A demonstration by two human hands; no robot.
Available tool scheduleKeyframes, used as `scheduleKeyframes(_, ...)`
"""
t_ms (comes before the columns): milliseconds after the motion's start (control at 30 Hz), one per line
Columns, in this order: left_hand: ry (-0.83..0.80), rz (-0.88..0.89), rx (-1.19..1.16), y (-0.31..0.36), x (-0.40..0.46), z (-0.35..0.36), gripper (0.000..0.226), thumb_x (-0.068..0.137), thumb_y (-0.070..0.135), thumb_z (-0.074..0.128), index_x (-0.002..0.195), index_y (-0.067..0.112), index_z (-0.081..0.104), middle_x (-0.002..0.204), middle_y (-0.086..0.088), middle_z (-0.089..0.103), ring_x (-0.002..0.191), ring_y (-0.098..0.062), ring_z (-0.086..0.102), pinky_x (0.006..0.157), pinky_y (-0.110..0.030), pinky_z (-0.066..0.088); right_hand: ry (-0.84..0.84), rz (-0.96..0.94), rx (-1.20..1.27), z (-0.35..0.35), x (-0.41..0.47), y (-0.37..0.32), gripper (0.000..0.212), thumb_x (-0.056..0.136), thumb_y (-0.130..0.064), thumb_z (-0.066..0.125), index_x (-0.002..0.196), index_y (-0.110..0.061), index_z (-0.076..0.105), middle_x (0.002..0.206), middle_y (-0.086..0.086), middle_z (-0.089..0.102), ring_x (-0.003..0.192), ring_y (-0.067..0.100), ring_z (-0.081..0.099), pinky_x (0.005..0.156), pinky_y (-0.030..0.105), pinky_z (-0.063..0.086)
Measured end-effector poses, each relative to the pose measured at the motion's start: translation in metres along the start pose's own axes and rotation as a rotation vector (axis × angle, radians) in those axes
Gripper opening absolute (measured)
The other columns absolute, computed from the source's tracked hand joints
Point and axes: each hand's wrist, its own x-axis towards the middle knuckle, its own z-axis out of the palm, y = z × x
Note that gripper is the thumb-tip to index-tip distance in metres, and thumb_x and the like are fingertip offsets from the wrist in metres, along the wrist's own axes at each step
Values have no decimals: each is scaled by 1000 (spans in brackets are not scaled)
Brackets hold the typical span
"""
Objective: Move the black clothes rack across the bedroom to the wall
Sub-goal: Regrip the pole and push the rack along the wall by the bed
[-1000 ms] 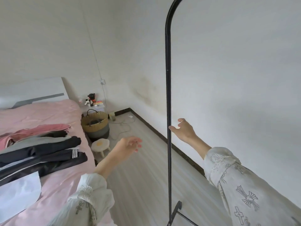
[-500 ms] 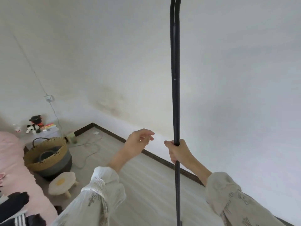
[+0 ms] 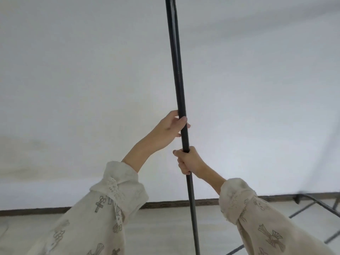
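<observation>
rack: the black clothes rack (image 3: 179, 100) shows as one upright tube running from the top edge of the view down past the bottom edge, leaning slightly so its top sits a little left of its foot; more of its black frame (image 3: 320, 205) appears low at the right edge, over the floor.
long axis: near vertical, straight in front of the person, between the two forearms.
left hand: the left hand (image 3: 170, 128) wraps the tube from the left side, thumb over the front, fingers curled behind; the grasp looks loose, not fully clenched.
right hand: the right hand (image 3: 189, 161) is clenched round the same tube just below the left, knuckles toward the camera.
nearer hand: both are on the tube; the right is the lower and appears the firmer hold.
wall: the white wall (image 3: 73, 89) fills the view directly ahead, its dark baseboard (image 3: 165, 204) meeting the pale floor (image 3: 156, 230) just beyond the tube.
where the rack stands: close to the wall; whether the frame touches the baseboard cannot be told.
step in hand: judged as the last stretch, easing the rack forward to the wall.
risk: the high, one-tube grip could tip the rack if its foot catches the floor.
</observation>
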Motion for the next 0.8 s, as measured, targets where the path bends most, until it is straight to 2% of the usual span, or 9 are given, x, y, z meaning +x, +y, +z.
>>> scheduleKeyframes(133, -103, 72, -8, -14, 30, -21, 24, 96, 28, 36, 107, 10, 46, 84, -1, 59, 83, -6, 59, 72, -18, 53, 166, 13, 27, 15, 16, -1, 47, 87, -6, 49, 47, -19, 27, 32, -8, 27, 27, 11, 21, 34, 17, 19)
scheduleKeyframes(233, -192, 139, -12, -21, 47, -29, 17, 96, 26, 37, 97, 11, 45, 83, -1, 60, 81, -7, 59, 74, -20, 53, 294, 4, 33, 19, 23, -5, 45, 87, -6, 48, 49, -19, 28, 30, -8, 27, 27, 11, 21, 33, 17, 19)
scheduleKeyframes(367, -292, 176, -93, -36, 60, -40, 18, 95, 27, 38, 100, 10, 45, 81, 1, 58, 84, -9, 58, 78, -29, 53, 445, 1, 24, 31, 34, -4, 44, 87, -6, 48, 49, -20, 28, 28, -8, 27, 26, 12, 20, 34, 17, 19)
scheduleKeyframes(500, -385, 222, -142, -49, 79, -50, 24, 95, 28, 39, 103, 7, 47, 81, 2, 57, 83, -9, 58, 79, -30, 54, 547, -10, 7, 37, 51, -1, 46, 86, -7, 48, 47, -20, 27, 27, -6, 27, 26, 13, 20, 35, 19, 19)
scheduleKeyframes(600, -466, 269, -181, -61, 95, -58, 17, 96, 27, 37, 95, 12, 46, 81, 1, 61, 83, -14, 60, 82, -33, 52, 626, -19, 26, 41, 67, 0, 48, 86, -6, 49, 45, -20, 26, 28, -7, 26, 27, 13, 19, 34, 18, 19)
scheduleKeyframes(700, -539, 289, -241, -73, 107, -63, 13, 96, 26, 36, 87, 19, 42, 79, 0, 65, 74, -12, 66, 80, -29, 54, 649, -7, 47, 45, 83, 4, 49, 85, -5, 48, 45, -21, 24, 31, -8, 24, 28, 12, 19, 35, 16, 19)
scheduleKeyframes(800, -598, 352, -256, -91, 128, -78, 13, 96, 25, 36, 86, 19, 40, 72, -2, 63, 67, -10, 64, 75, -27, 53, 691, -14, 55, 52, 112, 5, 49, 84, -5, 47, 45, -21, 22, 32, -8, 23, 29, 11, 18, 35, 16, 19)
